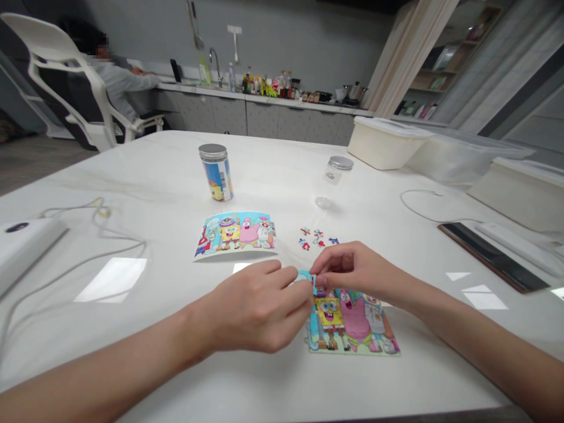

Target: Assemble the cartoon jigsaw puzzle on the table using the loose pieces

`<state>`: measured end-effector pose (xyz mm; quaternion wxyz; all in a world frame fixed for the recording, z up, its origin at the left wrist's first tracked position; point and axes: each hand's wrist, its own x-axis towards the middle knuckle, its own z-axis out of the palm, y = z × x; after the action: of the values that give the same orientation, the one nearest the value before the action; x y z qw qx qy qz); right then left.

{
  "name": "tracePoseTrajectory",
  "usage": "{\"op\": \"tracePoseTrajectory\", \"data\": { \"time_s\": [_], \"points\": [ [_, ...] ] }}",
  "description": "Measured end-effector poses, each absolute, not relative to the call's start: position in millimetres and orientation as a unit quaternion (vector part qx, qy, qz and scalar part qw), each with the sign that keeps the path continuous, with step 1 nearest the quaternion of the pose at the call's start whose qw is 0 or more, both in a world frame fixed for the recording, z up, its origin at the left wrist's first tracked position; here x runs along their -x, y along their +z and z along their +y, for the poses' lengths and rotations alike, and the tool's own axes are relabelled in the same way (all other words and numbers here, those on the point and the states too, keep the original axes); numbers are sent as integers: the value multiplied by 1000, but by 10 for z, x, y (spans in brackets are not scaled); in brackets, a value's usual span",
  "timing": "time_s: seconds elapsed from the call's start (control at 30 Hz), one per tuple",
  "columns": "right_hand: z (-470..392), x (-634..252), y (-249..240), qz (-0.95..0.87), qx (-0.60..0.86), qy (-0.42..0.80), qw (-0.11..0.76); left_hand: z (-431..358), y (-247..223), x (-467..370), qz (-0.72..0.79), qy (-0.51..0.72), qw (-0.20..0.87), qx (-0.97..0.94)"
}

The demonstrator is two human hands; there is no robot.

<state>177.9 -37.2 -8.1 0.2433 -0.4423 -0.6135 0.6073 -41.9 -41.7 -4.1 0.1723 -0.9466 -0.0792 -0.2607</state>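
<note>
A cartoon jigsaw puzzle (356, 320), mostly joined, lies flat on the white table. At its upper edge my right hand (352, 270) pinches a small light-blue puzzle piece (314, 284) between thumb and fingers. My left hand (264, 305) is closed at the puzzle's upper left, fingertips close to that piece; what its fingers hold is hidden. It also covers the puzzle's left side. Several loose puzzle pieces (318, 238) are scattered just beyond my right hand. Left of them, a slightly curled picture sheet (238, 235) shows the same cartoon characters.
Beyond the sheet stands a lidded jar (217, 175) with a cartoon label; a clear jar (335, 179) is farther right. Cream bins (388, 144) and a dark flat device (489, 255) occupy the right. A cable (83, 267) crosses the left. A person (118, 85) sits behind.
</note>
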Motion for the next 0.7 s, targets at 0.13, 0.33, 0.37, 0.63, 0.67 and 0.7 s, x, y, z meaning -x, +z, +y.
{"op": "tracePoseTrajectory", "data": {
  "time_s": [0.13, 0.33, 0.37, 0.63, 0.67, 0.7],
  "points": [
    [-384, -1783, -79, -614, 433, 613, 244, -437, -17, 437, -72, -231, 135, 961],
    [-312, -1824, -99, -649, 439, 570, 246, -340, -24, 538, -73, -144, 154, 975],
    [-298, -1831, -111, -657, 445, 558, 241, -322, -30, 556, -73, -131, 157, 976],
    [-360, -1817, -109, -765, 465, 392, 210, -284, -26, 602, -69, -38, 105, 991],
    [-377, -1810, -95, -782, 453, 374, 208, -282, -26, 602, -71, -34, 103, 992],
    [-391, -1804, -82, -799, 437, 359, 205, -279, -27, 602, -72, -32, 102, 992]
  ]
}}
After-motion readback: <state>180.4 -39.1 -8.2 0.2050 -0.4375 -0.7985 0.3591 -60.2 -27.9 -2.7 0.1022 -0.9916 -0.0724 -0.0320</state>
